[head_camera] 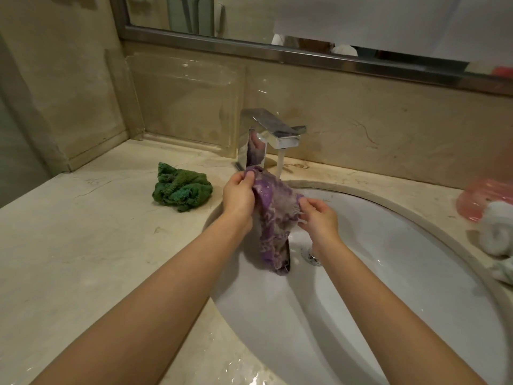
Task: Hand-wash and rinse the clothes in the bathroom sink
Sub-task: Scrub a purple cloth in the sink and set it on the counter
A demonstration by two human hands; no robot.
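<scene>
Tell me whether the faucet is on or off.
On: a stream of water falls from the faucet spout into the sink, just behind the purple garment.

Two hands (240,194) (319,218), one purple garment (273,218), one green cloth (181,187), one faucet (270,134), one sink (388,259).

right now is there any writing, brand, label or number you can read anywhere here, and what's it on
None can be read.
The faucet: no brand mark shows on its chrome.
The purple cloth, held by the left hand and the right hand: a lace pattern only, no visible tag.
The green cloth and the sink: no print.
The pink thing at the right edge: too blurred to tell.
</scene>
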